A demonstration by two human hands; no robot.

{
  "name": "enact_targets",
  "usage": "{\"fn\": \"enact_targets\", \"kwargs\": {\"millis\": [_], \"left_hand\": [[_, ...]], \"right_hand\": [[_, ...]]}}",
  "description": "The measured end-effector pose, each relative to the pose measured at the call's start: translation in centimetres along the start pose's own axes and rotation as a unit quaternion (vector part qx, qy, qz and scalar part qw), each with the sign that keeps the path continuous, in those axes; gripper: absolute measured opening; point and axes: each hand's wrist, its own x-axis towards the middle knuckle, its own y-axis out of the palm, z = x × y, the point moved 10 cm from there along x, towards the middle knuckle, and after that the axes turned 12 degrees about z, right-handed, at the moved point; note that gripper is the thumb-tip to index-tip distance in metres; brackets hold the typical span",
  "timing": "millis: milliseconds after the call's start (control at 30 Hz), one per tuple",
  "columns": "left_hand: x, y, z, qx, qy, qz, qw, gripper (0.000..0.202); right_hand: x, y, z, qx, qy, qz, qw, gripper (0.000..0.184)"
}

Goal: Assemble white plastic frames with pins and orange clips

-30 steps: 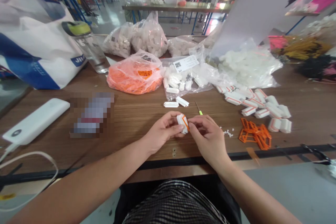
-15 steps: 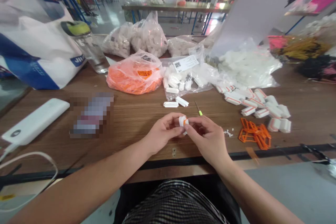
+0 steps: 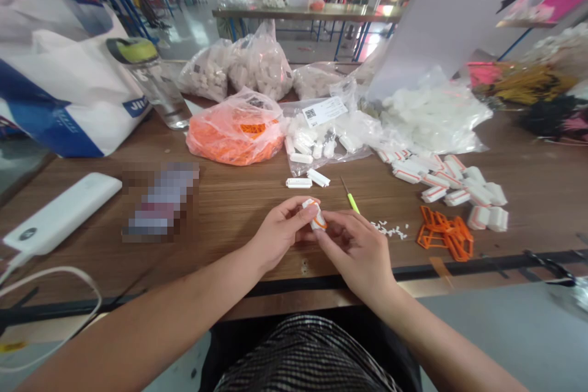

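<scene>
Between my two hands is a small white plastic housing (image 3: 315, 214) with an orange frame round it, held low over the wooden table. My left hand (image 3: 285, 228) grips its left end, thumb on top. The fingers of my right hand (image 3: 356, 242) close on its lower right end. Beyond my fingers, two white plastic pieces (image 3: 299, 183) lie side by side. A thin screwdriver-like tool with a yellow-green handle (image 3: 353, 203) rests just past my right hand. Tiny white bits (image 3: 390, 231) are scattered to the right of that hand, partly hidden by it.
Loose orange frames (image 3: 452, 234) and a pile of white housings with orange bands (image 3: 441, 180) lie at right. Bags of orange parts (image 3: 234, 135) and white parts (image 3: 316, 135) line the back. At left are a power bank (image 3: 64, 211), a blurred-out object (image 3: 160, 199) and a bottle (image 3: 158, 86).
The white housing has been turned, so its long side with the orange band now faces up. My right hand has shifted slightly down, uncovering more of the tool handle and white bits.
</scene>
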Motion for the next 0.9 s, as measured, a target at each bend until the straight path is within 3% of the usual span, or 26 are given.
{"fn": "enact_targets", "kwargs": {"millis": [167,400,533,733,900], "left_hand": [[0.0,0.0,-0.1,-0.016,-0.002,-0.004,1.000,0.032],[0.0,-0.1,0.0,0.005,-0.013,-0.004,1.000,0.037],[0.0,-0.1,-0.1,0.016,-0.009,0.000,1.000,0.036],[-0.1,0.0,0.0,0.016,-0.013,-0.003,1.000,0.036],[-0.2,-0.1,0.4,0.020,-0.035,-0.010,0.999,0.043]], "right_hand": [[-0.5,-0.1,1.0,-0.022,-0.062,0.008,0.998,0.015],[0.3,-0.5,1.5,-0.035,-0.084,0.052,0.994,0.003],[0.4,-0.3,1.5,-0.045,-0.088,0.058,0.993,0.005],[-0.3,-0.1,2.8,-0.106,-0.167,0.072,0.978,0.008],[-0.6,-0.8,2.8,-0.077,-0.165,0.044,0.982,0.008]]}}
